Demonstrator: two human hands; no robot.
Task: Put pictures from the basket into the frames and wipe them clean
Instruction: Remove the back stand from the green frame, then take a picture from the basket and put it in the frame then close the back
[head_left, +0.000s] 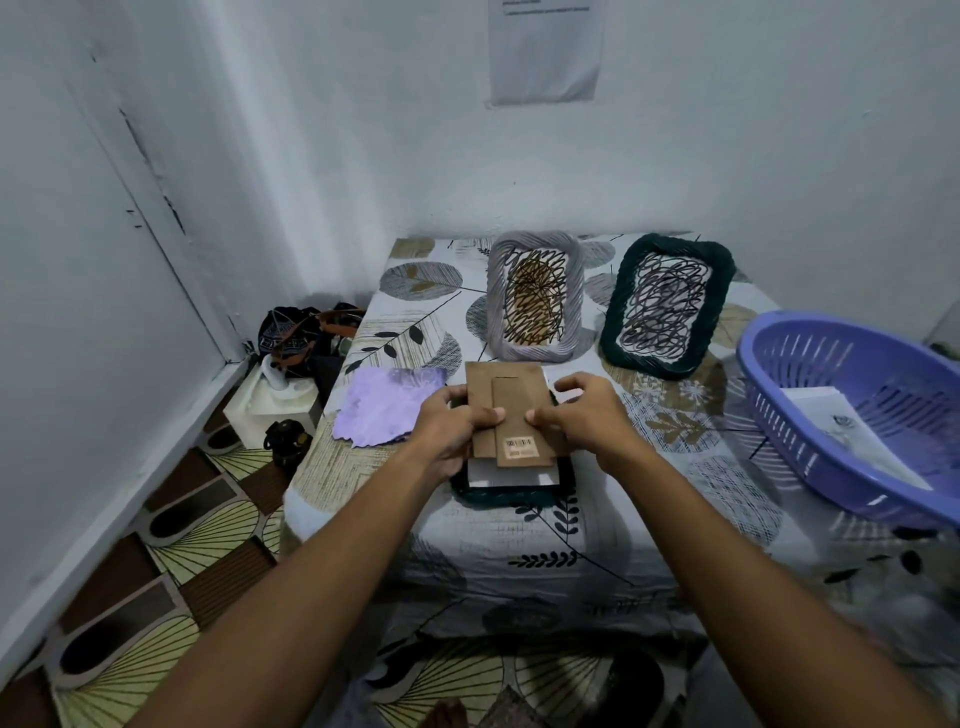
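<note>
Both hands, left and right, pinching brown cardboard backing board over face-down dark-green woven frame, reseating it; next, pressing flush.

Dim, cool, bluish indoor light, even and diffuse, with no single source visible. Shadows are soft: a faint one falls under the purple basket onto the patterned cloth, and the floor corner at left is darkest. No strong glare. Wide-angle distortion bends the wall edges and stretches both forearms toward the lower corners. Detail is soft overall; text on the wall paper is unreadable, and the bottom edge is blurred.
</note>
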